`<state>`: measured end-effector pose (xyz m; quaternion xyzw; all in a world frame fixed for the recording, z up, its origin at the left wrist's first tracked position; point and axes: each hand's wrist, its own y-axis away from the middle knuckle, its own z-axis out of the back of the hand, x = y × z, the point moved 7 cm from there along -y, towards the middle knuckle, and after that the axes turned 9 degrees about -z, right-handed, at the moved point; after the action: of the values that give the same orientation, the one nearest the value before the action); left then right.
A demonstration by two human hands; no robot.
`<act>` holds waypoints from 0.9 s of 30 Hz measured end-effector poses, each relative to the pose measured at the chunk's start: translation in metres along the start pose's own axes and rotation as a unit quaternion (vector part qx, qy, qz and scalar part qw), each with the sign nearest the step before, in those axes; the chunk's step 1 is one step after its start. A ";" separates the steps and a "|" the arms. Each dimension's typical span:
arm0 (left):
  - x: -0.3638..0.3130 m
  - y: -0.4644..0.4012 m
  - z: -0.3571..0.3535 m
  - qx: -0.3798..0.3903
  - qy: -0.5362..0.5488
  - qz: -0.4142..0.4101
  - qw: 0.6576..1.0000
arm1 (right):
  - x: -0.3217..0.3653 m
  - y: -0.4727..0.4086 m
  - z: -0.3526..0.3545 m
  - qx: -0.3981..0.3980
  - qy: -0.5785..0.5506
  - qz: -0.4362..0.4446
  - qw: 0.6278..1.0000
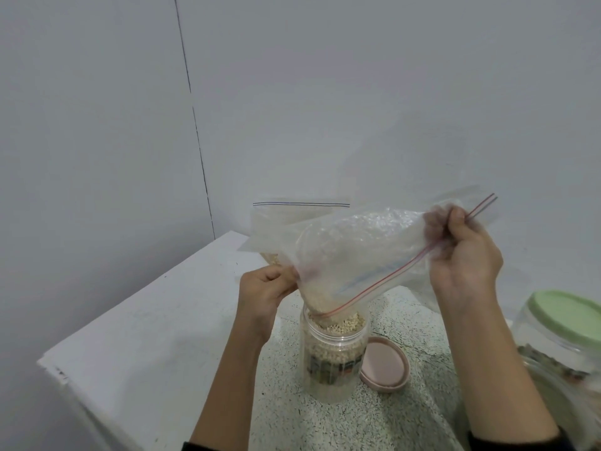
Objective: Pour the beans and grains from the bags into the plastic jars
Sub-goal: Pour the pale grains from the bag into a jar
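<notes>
A clear zip bag (354, 252) with a red seal strip is tipped mouth-down over an open clear plastic jar (333, 362). Pale beans (338, 322) fill the jar up to its rim, and the bag's mouth touches them. My left hand (265, 292) grips the bag's lower left edge. My right hand (461, 252) pinches the bag's upper right end by the seal, raised higher than the left. The jar's pink lid (385, 366) lies flat on the counter just right of the jar.
A second zip bag (292, 219) with pale grains stands behind, against the wall. A clear jar with a green lid (566, 333) stands at the right edge. The speckled counter (390, 418) meets a white surface (162, 320) on the left; walls close behind.
</notes>
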<state>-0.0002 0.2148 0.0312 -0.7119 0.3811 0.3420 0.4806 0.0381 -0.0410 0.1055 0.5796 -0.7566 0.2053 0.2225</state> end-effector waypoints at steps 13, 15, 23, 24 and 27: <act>0.002 0.009 -0.004 0.068 0.013 0.033 0.997 | 0.001 0.001 0.003 -0.004 0.001 0.001 1.000; 0.000 0.007 -0.005 0.051 0.010 0.023 0.998 | 0.001 0.001 0.002 -0.004 -0.003 0.001 1.000; 0.002 0.000 -0.002 0.009 -0.010 0.004 1.000 | -0.003 0.003 0.003 -0.012 -0.005 -0.004 1.000; 0.002 0.001 -0.003 0.035 -0.013 0.001 0.999 | -0.002 0.003 0.003 -0.016 -0.003 -0.004 1.000; 0.002 0.006 -0.002 0.090 -0.013 0.025 0.996 | 0.000 0.004 0.003 -0.019 -0.005 -0.004 1.000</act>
<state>-0.0043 0.2104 0.0273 -0.6516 0.4213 0.3274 0.5392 0.0341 -0.0414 0.1027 0.5794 -0.7592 0.1872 0.2301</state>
